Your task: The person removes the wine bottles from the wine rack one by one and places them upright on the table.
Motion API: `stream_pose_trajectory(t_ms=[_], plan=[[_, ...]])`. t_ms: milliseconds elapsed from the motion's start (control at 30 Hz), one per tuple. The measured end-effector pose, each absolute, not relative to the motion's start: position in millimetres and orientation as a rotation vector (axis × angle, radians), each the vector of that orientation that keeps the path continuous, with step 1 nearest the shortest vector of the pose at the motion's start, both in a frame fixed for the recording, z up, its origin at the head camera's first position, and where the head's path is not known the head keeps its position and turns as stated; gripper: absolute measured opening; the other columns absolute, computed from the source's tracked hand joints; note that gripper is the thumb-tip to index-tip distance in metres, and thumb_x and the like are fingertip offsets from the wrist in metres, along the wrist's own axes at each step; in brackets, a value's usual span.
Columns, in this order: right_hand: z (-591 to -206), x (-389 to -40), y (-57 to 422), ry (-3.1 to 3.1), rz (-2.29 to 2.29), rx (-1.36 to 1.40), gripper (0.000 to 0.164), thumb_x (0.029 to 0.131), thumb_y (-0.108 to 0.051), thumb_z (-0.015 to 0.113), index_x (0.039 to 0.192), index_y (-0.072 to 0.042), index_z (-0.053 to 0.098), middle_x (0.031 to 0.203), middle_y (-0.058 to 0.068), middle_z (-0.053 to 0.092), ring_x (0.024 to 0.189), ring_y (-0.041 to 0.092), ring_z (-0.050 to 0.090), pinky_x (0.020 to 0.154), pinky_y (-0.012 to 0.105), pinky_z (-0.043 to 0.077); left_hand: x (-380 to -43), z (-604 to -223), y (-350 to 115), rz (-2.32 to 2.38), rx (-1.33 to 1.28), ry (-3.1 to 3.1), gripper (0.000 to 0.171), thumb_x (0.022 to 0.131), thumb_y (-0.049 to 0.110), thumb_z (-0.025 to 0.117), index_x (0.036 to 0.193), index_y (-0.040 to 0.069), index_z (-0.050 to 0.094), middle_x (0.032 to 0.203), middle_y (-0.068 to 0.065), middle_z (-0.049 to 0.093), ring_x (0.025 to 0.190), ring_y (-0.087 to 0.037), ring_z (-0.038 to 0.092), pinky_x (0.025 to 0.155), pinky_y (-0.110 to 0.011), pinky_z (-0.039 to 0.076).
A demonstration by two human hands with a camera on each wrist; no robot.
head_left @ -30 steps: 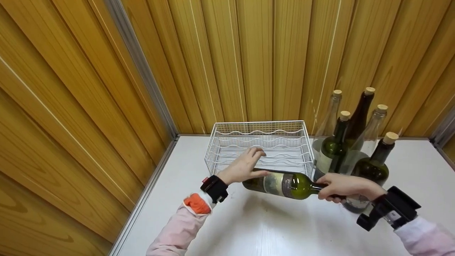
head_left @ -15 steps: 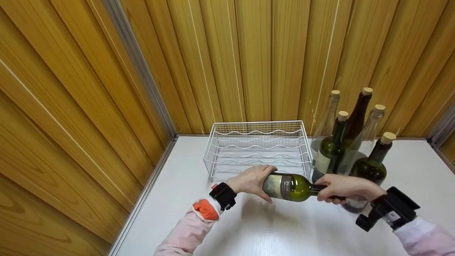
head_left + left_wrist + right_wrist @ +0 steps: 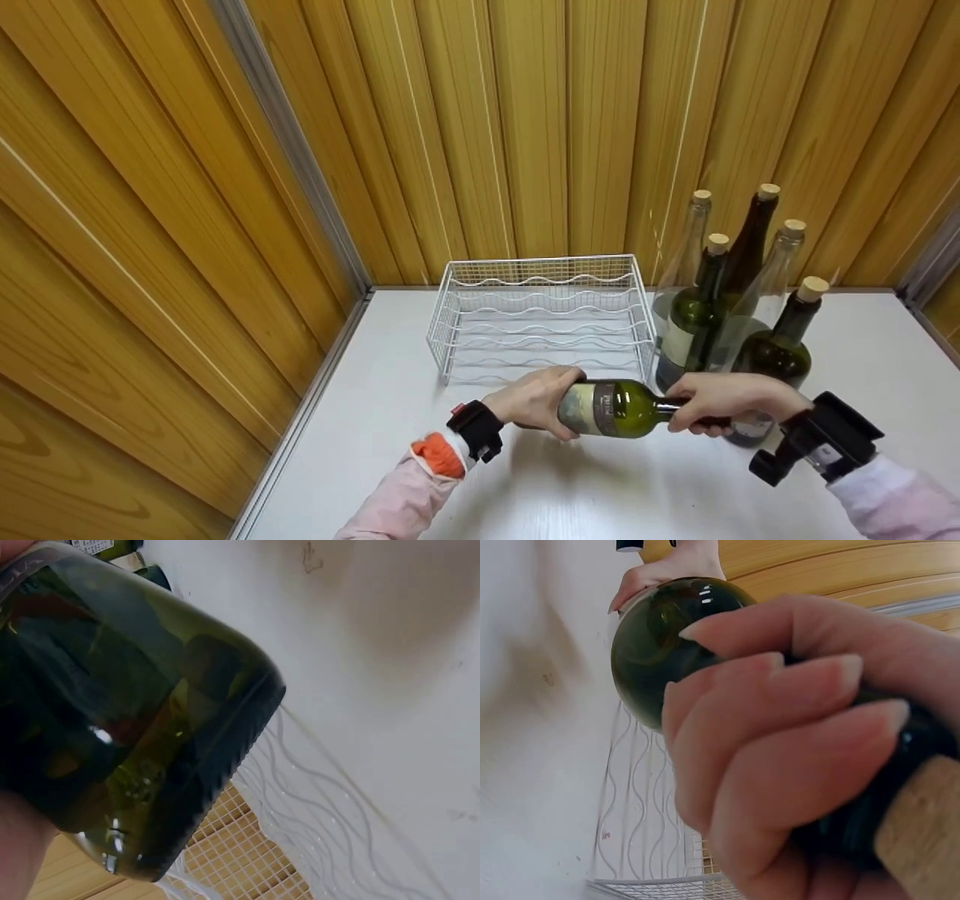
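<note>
A green glass wine bottle (image 3: 634, 409) with a pale label lies sideways in both hands, in front of the white wire rack (image 3: 540, 341). My left hand (image 3: 536, 401) grips its body near the base, thumb on the near side. Curled round the bottle's neck are the fingers of my right hand (image 3: 724, 401). In the right wrist view the cork (image 3: 922, 829) shows at the neck's end. The bottle's base (image 3: 217, 772) fills much of the left wrist view, with the rack's wavy wires beyond it.
Several corked bottles stand upright at the right: a clear one (image 3: 686, 255), a green labelled one (image 3: 694, 322), a brown one (image 3: 750, 247), another clear one (image 3: 772, 277) and a dark green one (image 3: 776, 352) close to my right hand. Wood-patterned walls (image 3: 525, 135) border the white table (image 3: 360, 420).
My left hand has come from above the rack's front onto the bottle's body and now grips it. The bottle has shifted slightly toward me, away from the rack. The right hand keeps hold of the neck.
</note>
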State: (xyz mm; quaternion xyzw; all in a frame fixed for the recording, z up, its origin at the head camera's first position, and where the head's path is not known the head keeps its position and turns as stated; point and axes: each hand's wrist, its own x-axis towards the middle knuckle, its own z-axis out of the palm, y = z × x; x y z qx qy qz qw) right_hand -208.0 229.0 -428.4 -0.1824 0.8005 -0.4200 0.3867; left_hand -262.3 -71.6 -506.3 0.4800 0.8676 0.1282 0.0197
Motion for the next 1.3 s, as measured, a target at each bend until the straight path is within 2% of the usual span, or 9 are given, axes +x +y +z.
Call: stream_pose_trajectory(t_ms=[267,367,567,733,867,967,1100,1200,1300], plan=[[-432,-211,230,2.054,-0.992,-0.522,0.009,0.090,-0.011,0.067,0.085,-0.007,0.062,0.059,-0.003,0.054,0.048,0.006,0.049,0.048,0.018,0.039,-258,-517,-71,0.428,1.493,2.711,0.080,0.068,0.035,0.093,0.130,0.009,0.050,0.115,-0.005,0.065,0.102,-0.013,0.063,0.089,-0.017,0.049],[-433,-213,231,2.044,-0.968,-0.543,0.015,0.095,-0.018,0.067,0.086,-0.007,0.062,0.063,0.000,0.061,0.052,0.007,0.056,0.049,0.018,0.040,-257,-518,-70,0.421,1.472,2.724,0.080,0.067,0.036,0.093,0.129,0.010,0.051,0.115,-0.004,0.066,0.102,-0.012,0.062,0.089,-0.017,0.049],[-421,-223,241,2.098,-0.950,-0.670,0.042,0.106,-0.033,0.051,0.114,0.005,0.066,0.099,0.015,0.074,0.083,0.017,0.067,0.070,0.021,0.049,-255,-518,-68,0.480,1.414,2.725,0.080,0.068,0.034,0.093,0.131,0.011,0.049,0.115,-0.005,0.066,0.102,-0.012,0.062,0.086,-0.017,0.049],[-414,-232,259,2.157,-1.130,-0.757,0.061,0.113,-0.033,0.029,0.133,0.021,0.047,0.124,0.035,0.063,0.113,0.039,0.066,0.092,0.024,0.051,-255,-519,-67,0.582,1.356,2.722,0.079,0.069,0.032,0.092,0.131,0.013,0.049,0.114,-0.005,0.065,0.099,-0.011,0.061,0.083,-0.017,0.049],[-415,-234,267,2.163,-1.355,-0.688,0.068,0.113,-0.034,0.019,0.136,0.026,0.038,0.129,0.039,0.058,0.112,0.023,0.069,0.094,0.024,0.052,-256,-521,-67,0.658,1.324,2.717,0.078,0.069,0.032,0.092,0.131,0.013,0.048,0.112,-0.004,0.064,0.097,-0.009,0.059,0.080,-0.016,0.049],[-417,-235,269,2.202,-1.567,-0.565,0.073,0.112,-0.040,0.019,0.139,0.026,0.035,0.131,0.034,0.060,0.107,0.008,0.068,0.093,0.024,0.053,-257,-523,-67,0.703,1.337,2.716,0.077,0.070,0.033,0.091,0.130,0.012,0.048,0.112,-0.004,0.064,0.097,-0.009,0.060,0.080,-0.015,0.048],[-425,-231,269,2.207,-1.931,-0.441,0.062,0.112,-0.034,0.029,0.137,0.022,0.041,0.122,0.009,0.071,0.106,0.006,0.069,0.091,0.022,0.054,-258,-526,-66,0.792,1.346,2.705,0.076,0.070,0.032,0.091,0.130,0.010,0.049,0.113,-0.005,0.065,0.098,-0.009,0.060,0.083,-0.016,0.048],[-434,-224,264,2.196,-2.123,-0.397,0.033,0.110,-0.020,0.043,0.132,0.001,0.056,0.114,-0.009,0.073,0.105,0.004,0.068,0.089,0.018,0.053,-258,-528,-65,0.907,1.306,2.687,0.075,0.070,0.030,0.091,0.130,0.010,0.050,0.112,-0.004,0.066,0.097,-0.007,0.060,0.083,-0.015,0.048],[-443,-218,255,2.221,-2.182,-0.367,0.022,0.108,-0.017,0.048,0.125,-0.010,0.061,0.116,-0.015,0.072,0.106,0.001,0.067,0.089,0.017,0.052,-258,-531,-64,1.045,1.228,2.659,0.074,0.070,0.027,0.091,0.130,0.009,0.051,0.110,-0.005,0.067,0.093,-0.006,0.060,0.080,-0.015,0.049]])
